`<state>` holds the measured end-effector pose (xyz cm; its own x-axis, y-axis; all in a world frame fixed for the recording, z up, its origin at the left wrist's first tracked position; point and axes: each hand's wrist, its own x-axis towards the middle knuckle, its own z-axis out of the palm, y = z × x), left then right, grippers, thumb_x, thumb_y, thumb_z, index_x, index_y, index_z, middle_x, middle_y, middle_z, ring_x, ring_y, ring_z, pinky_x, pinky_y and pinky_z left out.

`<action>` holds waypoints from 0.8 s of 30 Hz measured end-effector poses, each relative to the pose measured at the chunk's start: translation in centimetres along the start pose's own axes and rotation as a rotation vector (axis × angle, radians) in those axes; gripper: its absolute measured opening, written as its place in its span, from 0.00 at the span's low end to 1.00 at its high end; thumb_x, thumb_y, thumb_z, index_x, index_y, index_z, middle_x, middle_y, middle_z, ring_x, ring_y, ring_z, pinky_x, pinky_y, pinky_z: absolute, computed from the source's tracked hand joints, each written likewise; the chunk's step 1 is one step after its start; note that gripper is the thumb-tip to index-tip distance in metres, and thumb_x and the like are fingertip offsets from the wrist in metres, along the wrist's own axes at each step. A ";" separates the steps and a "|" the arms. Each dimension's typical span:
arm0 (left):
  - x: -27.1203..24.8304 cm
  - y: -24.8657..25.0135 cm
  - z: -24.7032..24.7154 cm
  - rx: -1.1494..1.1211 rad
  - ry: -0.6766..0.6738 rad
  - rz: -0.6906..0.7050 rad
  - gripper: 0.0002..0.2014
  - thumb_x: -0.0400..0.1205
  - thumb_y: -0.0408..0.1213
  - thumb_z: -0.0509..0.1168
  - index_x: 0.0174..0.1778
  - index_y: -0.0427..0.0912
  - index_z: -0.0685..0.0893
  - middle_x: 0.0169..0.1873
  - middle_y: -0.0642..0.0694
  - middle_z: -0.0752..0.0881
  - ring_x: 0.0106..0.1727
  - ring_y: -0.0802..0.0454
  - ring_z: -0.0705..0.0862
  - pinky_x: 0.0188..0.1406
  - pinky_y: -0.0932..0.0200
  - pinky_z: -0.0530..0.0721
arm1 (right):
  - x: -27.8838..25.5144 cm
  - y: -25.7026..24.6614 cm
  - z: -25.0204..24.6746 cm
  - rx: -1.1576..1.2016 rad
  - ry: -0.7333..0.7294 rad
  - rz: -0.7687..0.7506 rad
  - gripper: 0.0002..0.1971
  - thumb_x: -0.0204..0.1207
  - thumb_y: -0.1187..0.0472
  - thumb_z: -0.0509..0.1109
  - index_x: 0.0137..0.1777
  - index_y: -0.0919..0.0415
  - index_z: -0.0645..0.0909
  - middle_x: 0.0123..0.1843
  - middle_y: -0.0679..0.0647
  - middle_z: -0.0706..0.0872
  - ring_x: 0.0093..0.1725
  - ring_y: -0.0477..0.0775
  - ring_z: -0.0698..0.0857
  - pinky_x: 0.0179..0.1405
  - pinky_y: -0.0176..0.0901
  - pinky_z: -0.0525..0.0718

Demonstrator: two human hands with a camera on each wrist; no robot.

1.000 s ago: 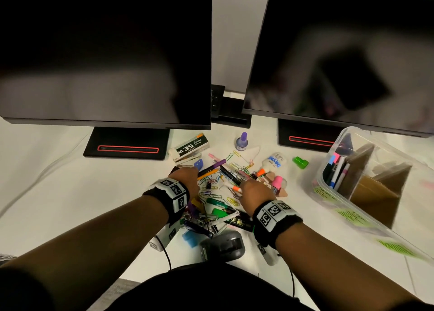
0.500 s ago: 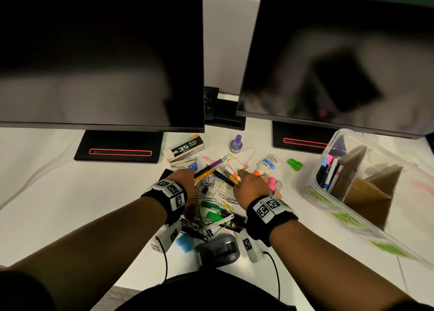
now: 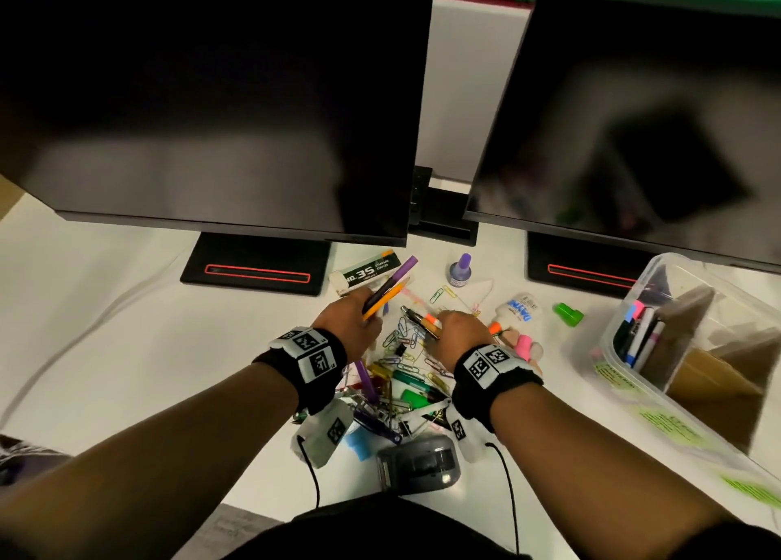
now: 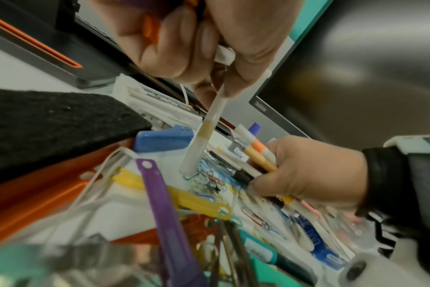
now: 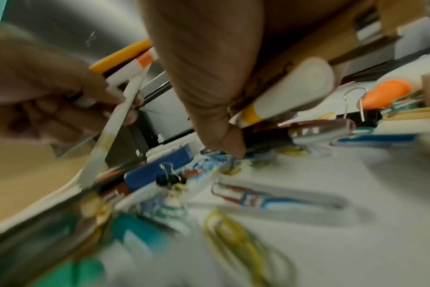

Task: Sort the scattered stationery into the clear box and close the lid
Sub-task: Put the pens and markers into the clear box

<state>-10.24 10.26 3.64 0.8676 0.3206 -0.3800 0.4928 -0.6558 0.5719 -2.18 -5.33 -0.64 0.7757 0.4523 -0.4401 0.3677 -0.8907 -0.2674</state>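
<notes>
My left hand (image 3: pixel 353 320) grips a bunch of pens (image 3: pixel 391 286), purple and orange ends pointing up and away; in the left wrist view a white pen (image 4: pixel 204 134) hangs down from that fist. My right hand (image 3: pixel 458 331) holds several pens (image 3: pixel 422 322) just above the pile, seen as orange and yellow barrels (image 4: pixel 258 155) in the left wrist view. Loose paper clips (image 3: pixel 401 335) and more pens lie between and below the hands. The clear box (image 3: pixel 634 306) stands open at the right with pens (image 3: pixel 638 331) in its near-left compartment.
Two dark monitors (image 3: pixel 211 115) overhang the desk behind the pile. A staples box (image 3: pixel 367 270), a purple bottle (image 3: pixel 460 268), a glue bottle (image 3: pixel 522 310), a green cap (image 3: pixel 568 314) and a grey tape dispenser (image 3: pixel 416 462) lie around. Cardboard dividers (image 3: pixel 714 373) split the box.
Both hands have lifted a little from the pile. The left hand's pens now tilt up and away; the right hand has gathered pens into its grip.
</notes>
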 end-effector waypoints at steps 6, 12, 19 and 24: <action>-0.5 -0.9 -0.2 0.005 -0.028 -0.067 0.13 0.82 0.38 0.57 0.62 0.47 0.75 0.45 0.39 0.86 0.45 0.39 0.84 0.47 0.53 0.82 | 1.5 -0.4 -2.0 0.056 0.088 0.098 0.11 0.75 0.61 0.62 0.57 0.60 0.76 0.55 0.61 0.86 0.54 0.64 0.85 0.49 0.48 0.81; -0.8 -2.0 -0.4 0.062 -0.040 -0.137 0.07 0.83 0.40 0.56 0.53 0.45 0.77 0.41 0.44 0.82 0.42 0.45 0.81 0.42 0.56 0.76 | 3.5 -0.8 -1.8 0.015 -0.024 0.026 0.11 0.77 0.59 0.63 0.58 0.58 0.78 0.54 0.59 0.87 0.52 0.62 0.85 0.49 0.47 0.81; -1.4 -3.5 -0.5 0.104 -0.042 -0.183 0.04 0.84 0.43 0.56 0.47 0.50 0.74 0.40 0.47 0.81 0.41 0.47 0.79 0.42 0.58 0.74 | 3.4 -0.8 -2.1 -0.035 -0.069 0.005 0.12 0.75 0.58 0.66 0.55 0.62 0.77 0.56 0.61 0.82 0.50 0.61 0.84 0.44 0.46 0.79; -0.9 -2.8 0.1 0.155 -0.094 -0.146 0.11 0.83 0.44 0.59 0.58 0.46 0.77 0.47 0.43 0.85 0.47 0.43 0.84 0.48 0.56 0.80 | 1.5 0.6 -3.6 0.053 -0.001 0.025 0.09 0.76 0.57 0.65 0.53 0.59 0.74 0.52 0.60 0.85 0.48 0.60 0.83 0.45 0.45 0.78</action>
<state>-12.43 11.70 2.30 0.7741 0.3596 -0.5210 0.5907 -0.7062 0.3903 1.01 -5.34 1.62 0.7839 0.4301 -0.4477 0.3207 -0.8980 -0.3013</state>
